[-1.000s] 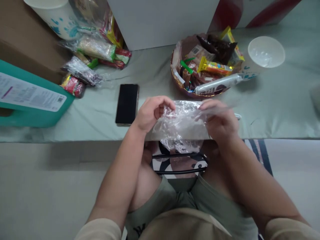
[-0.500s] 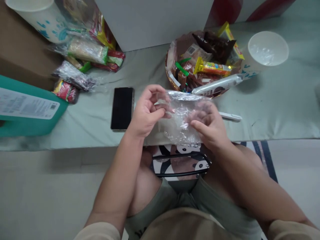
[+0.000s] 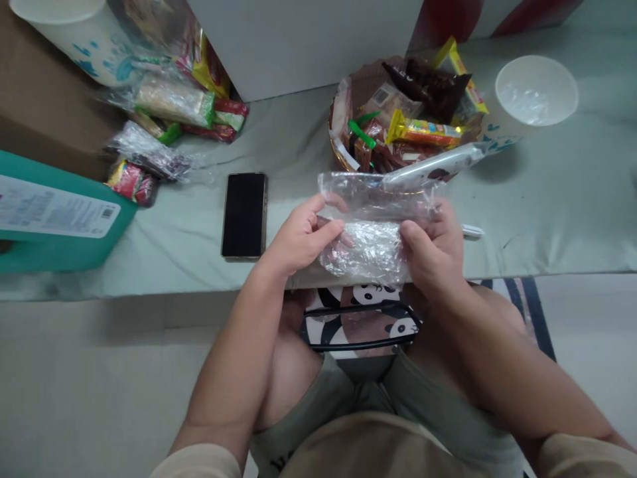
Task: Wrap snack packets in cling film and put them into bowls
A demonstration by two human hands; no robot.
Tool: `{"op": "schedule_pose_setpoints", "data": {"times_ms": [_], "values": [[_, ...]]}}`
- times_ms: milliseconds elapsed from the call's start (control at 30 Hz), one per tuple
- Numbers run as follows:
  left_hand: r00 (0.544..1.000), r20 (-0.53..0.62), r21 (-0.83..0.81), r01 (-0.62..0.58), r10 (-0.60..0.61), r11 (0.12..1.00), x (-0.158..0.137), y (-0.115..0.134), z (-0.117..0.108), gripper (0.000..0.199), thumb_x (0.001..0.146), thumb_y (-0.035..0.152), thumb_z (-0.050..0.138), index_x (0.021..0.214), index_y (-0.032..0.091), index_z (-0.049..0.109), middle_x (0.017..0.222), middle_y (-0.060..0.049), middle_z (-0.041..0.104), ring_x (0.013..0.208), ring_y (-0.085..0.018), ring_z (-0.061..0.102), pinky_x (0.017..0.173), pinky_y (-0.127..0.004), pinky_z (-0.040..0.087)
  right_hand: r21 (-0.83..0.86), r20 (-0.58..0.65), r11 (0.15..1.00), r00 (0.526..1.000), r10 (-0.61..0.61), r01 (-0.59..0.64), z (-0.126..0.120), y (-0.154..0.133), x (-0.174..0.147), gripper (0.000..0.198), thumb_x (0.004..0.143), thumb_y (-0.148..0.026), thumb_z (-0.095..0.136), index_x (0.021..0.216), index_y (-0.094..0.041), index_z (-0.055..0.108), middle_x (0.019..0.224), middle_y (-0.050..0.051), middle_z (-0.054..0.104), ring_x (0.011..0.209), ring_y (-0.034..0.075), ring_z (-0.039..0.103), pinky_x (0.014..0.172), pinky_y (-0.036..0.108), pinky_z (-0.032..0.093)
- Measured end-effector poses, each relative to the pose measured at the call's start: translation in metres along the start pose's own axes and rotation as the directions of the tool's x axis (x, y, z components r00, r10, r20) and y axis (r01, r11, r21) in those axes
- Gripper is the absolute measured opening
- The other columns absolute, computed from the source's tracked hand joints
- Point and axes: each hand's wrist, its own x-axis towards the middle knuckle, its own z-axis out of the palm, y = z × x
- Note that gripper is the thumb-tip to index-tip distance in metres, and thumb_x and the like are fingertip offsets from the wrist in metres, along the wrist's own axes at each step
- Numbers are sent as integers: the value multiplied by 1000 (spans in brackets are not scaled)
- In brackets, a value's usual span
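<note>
A clear, crinkled plastic bag [image 3: 371, 249] is stretched between my two hands above the front edge of the cloth-covered table. My left hand [image 3: 311, 232] pinches its left side, thumb on top and fingers behind the film. On the right side, my right hand [image 3: 435, 242] grips the bag with the thumb pressed on its front. The upper part of the film is see-through and overlaps the near rim of a snack basket [image 3: 338, 143]. A white stick-like object [image 3: 472, 231] lies partly hidden behind my right hand.
A black phone [image 3: 243, 216] lies left of my hands. Wrapped snacks [image 3: 174, 106] are heaped at the back left, near a paper cup [image 3: 94, 43] and a teal box [image 3: 60, 216]. Another paper cup [image 3: 535, 93] stands right of the basket. A white panel [image 3: 308, 46] rises behind.
My fingers have closed on the bag's sides, and its upper part now stands spread out above them. My right hand has shifted slightly right, covering more of the white stick-like object.
</note>
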Motion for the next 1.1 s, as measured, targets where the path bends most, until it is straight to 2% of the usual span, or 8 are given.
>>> {"op": "schedule_pose_setpoints", "data": {"times_ms": [100, 267, 467, 733, 867, 967, 1033, 1100], "values": [[994, -60, -36, -95, 93, 995, -1, -1, -2, 16, 79, 25, 76, 92, 24, 65, 63, 5, 64, 48, -10, 59, 45, -21, 45, 29, 100, 998, 994, 52, -55, -2, -3, 1, 17, 87, -36, 68, 99, -28, 59, 60, -8, 49, 42, 9, 40, 37, 23, 29], [997, 21, -93, -65, 68, 993, 0, 4, -8, 13, 80, 33, 71, 77, 21, 69, 64, 0, 64, 50, -13, 60, 46, -26, 47, 64, -7, 997, 999, -52, 53, -6, -2, 8, 18, 84, -39, 68, 75, -24, 64, 68, -1, 57, 52, 11, 46, 45, 25, 35], [980, -36, -83, -199, 196, 977, 2, 5, -14, 17, 75, 35, 67, 72, 19, 69, 70, -3, 63, 60, -13, 54, 54, -27, 43, 23, 65, 962, 959, -274, 273, -13, -5, 7, 61, 97, -59, 37, 53, -22, 58, 70, 6, 59, 65, 18, 57, 62, 37, 47], [982, 83, 333, -190, 172, 924, -5, 7, -12, 24, 61, 10, 57, 82, 20, 64, 76, 1, 59, 63, -11, 50, 55, -25, 37, -363, -88, 846, 889, -449, 391, -14, -2, 3, 16, 88, -38, 66, 95, -24, 63, 111, 10, 64, 113, 28, 62, 103, 49, 48], [956, 139, 425, -293, 258, 856, -5, 6, -10, 24, 64, 5, 50, 80, 19, 62, 80, 0, 62, 62, -10, 50, 55, -25, 39, -351, 248, 898, 951, -183, 264, -8, -11, -1, 36, 79, -39, 74, 110, -22, 64, 110, 9, 70, 103, 26, 67, 94, 43, 53], [894, 141, 462, -439, 424, 771, -4, 2, -6, 30, 69, 3, 48, 88, 20, 64, 97, -3, 67, 70, -12, 57, 61, -26, 46, -386, 513, 922, 825, 239, -27, -3, -22, -3, 22, 83, -41, 67, 89, -19, 67, 80, 3, 69, 74, 20, 66, 68, 32, 51], [814, 7, 592, -472, 581, 654, -4, 0, -3, 38, 71, 2, 50, 100, 22, 64, 110, -5, 67, 81, -15, 62, 69, -29, 51, -394, 550, 901, 739, 389, -181, -1, -26, -3, 24, 87, -39, 59, 77, -18, 65, 68, 1, 64, 62, 16, 61, 58, 28, 45], [662, -99, 756, -436, 743, 489, -5, -2, 2, 41, 74, 2, 52, 107, 24, 64, 115, -7, 67, 97, -21, 65, 83, -36, 53, -377, 507, 891, 748, 428, -254, 1, -27, -2, 23, 88, -36, 55, 76, -18, 65, 65, -1, 62, 58, 14, 57, 55, 26, 41]]}}
